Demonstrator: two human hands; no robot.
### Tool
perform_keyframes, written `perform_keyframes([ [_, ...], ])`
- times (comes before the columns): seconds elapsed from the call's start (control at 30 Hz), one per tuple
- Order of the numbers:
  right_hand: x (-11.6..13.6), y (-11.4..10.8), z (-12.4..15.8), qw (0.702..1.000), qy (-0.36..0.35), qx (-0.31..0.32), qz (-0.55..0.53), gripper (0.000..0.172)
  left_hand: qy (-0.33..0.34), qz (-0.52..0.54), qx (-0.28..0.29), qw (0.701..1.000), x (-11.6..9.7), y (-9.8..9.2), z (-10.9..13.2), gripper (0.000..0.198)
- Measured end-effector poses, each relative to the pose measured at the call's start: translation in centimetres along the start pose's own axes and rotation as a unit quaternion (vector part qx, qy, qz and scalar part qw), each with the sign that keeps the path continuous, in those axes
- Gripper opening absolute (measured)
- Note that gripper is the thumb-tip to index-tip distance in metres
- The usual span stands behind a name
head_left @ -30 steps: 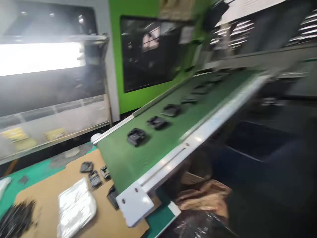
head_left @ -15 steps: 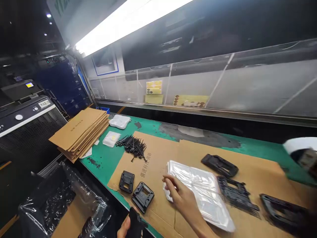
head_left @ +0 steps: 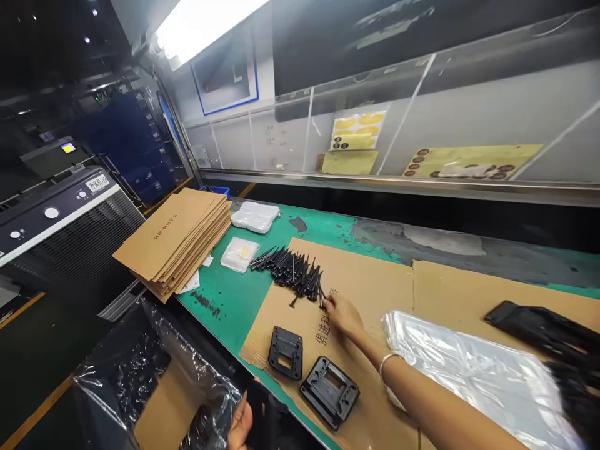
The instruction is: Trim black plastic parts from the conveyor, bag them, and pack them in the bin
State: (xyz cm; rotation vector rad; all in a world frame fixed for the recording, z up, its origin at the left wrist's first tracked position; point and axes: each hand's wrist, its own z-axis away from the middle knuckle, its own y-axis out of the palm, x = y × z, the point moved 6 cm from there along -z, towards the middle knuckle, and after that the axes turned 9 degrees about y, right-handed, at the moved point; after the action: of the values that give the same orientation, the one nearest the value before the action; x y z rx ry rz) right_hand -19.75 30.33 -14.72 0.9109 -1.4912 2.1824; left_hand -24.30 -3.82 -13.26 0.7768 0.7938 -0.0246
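At the right edge of a heap of thin black pins with flat heads, my right hand has its fingertips pinched on one pin's end. Low in the view, my left hand grips a dark plastic part, blurred and partly cut off by the frame. Two black plastic frames with rectangular openings lie on the cardboard between my hands: a smaller frame and a larger frame.
Clear plastic bags lie on the cardboard sheet at right, beside more black parts. A cardboard stack and small bag packs sit on the green bench. Below the bench edge is a plastic-lined box.
My right hand has moved from beside the clear bags to the pin heap. My left hand still holds the dark part, lower in view. The camera view has turned left.
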Motion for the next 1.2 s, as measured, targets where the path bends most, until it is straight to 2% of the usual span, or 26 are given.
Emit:
perform_keyframes([
  [0.1,-0.7,-2.0,2.3,0.998,0.002,-0.009,-0.059,0.015,0.035,-0.002,0.046,0.998,-0.5,2.2,-0.1,0.042],
  [0.2,-0.9,-4.7,8.0,0.990,-0.021,0.021,-0.136,0.019,-0.004,-0.045,0.139,0.989,-0.3,5.2,-0.3,0.042],
  [0.23,-0.8,-5.5,10.5,0.984,-0.037,0.051,-0.169,0.020,-0.022,-0.067,0.170,0.983,-0.1,6.2,-0.3,0.042],
  [0.3,-0.2,-6.5,15.7,0.937,-0.070,0.171,-0.297,0.015,-0.054,-0.115,0.227,0.966,0.5,8.0,-0.1,0.041],
  [0.33,-0.2,-7.2,18.0,0.919,-0.074,0.203,-0.329,0.014,-0.066,-0.138,0.251,0.956,1.0,8.8,0.0,0.041],
  [0.4,-0.6,-8.6,21.8,0.898,-0.075,0.236,-0.364,0.022,-0.085,-0.177,0.294,0.935,2.0,10.4,0.4,0.040],
  [0.47,-1.6,-9.9,24.4,0.900,-0.074,0.240,-0.356,0.032,-0.100,-0.205,0.332,0.915,3.3,11.9,1.0,0.040],
  [0.57,-3.6,-12.3,27.1,0.929,-0.078,0.196,-0.304,0.041,-0.121,-0.228,0.374,0.891,5.4,14.1,2.6,0.041],
  [0.7,-5.3,-15.7,30.3,0.966,-0.163,0.069,-0.187,0.039,-0.149,-0.212,0.385,0.885,8.2,16.3,5.4,0.036],
  [0.8,-6.1,-17.4,32.3,0.966,-0.238,-0.014,-0.100,0.037,-0.172,-0.194,0.383,0.887,10.2,17.3,7.6,0.033],
  [0.87,-6.9,-18.1,33.2,0.961,-0.265,-0.042,-0.063,0.036,-0.182,-0.191,0.377,0.888,11.4,17.4,8.8,0.033],
  [0.93,-7.6,-18.7,34.1,0.955,-0.289,-0.050,-0.039,0.036,-0.199,-0.181,0.363,0.892,12.5,17.3,9.7,0.032],
  [1.03,-8.6,-19.5,36.1,0.943,-0.332,-0.026,-0.005,0.036,-0.218,-0.143,0.347,0.901,13.9,17.1,10.6,0.030],
  [1.13,-10.0,-19.9,38.5,0.933,-0.359,0.016,0.019,0.031,-0.203,-0.131,0.341,0.908,14.7,17.0,11.1,0.027],
  [1.2,-11.2,-20.3,39.7,0.934,-0.355,0.031,-0.013,0.028,-0.189,-0.144,0.344,0.909,15.1,17.2,11.5,0.027],
])
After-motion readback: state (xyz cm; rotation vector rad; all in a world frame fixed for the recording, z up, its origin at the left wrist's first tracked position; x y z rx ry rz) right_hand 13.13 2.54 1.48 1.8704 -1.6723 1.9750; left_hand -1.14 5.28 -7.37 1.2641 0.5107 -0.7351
